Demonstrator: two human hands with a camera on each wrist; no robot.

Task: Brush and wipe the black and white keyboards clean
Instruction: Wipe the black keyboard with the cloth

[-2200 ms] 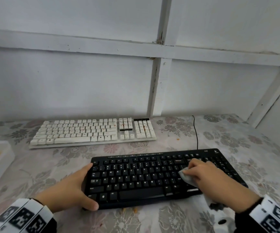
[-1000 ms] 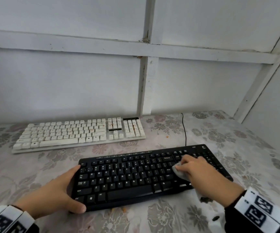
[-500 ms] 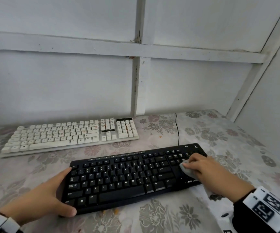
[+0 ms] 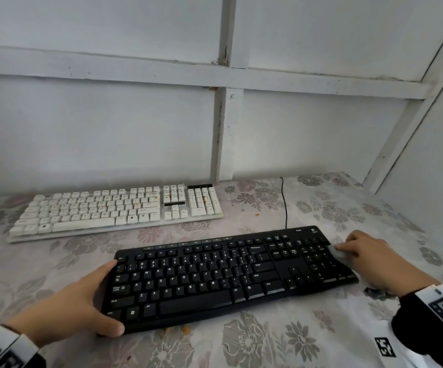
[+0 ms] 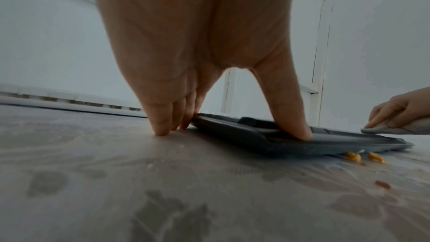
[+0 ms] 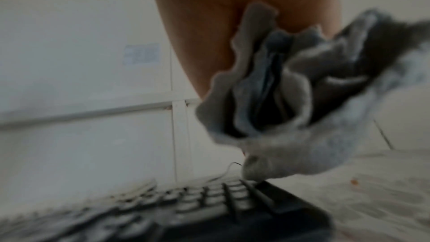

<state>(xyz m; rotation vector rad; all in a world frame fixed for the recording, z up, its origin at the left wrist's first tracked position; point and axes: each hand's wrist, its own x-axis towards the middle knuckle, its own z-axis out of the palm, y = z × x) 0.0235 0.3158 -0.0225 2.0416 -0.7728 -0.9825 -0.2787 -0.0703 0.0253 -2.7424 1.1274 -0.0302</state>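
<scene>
The left hand (image 4: 77, 306) clamps the black keyboard (image 4: 215, 277) steady on the counter (image 4: 281, 346) while the right hand (image 4: 374, 258), its grip closed on a grey cloth (image 4: 335, 252), wipes the numpad edge.

The near keyboard (image 4: 228, 277) lay on the table (image 4: 308, 338), angled so its right end sat farther back. The far keyboard (image 4: 119, 211) lay behind it and to the left, near the wall (image 4: 95, 134), the two apart. A cable (image 4: 284, 203) ran from the near keyboard's back edge toward the wall. The left hand (image 4: 74, 304) sat at that keyboard's left end, the thumb on its front corner. The right hand (image 4: 374, 258) was at its right end, pressing a cloth (image 4: 336, 252) onto the edge. Crumbs (image 5: 363, 157) lay on the table by the front edge.
</scene>
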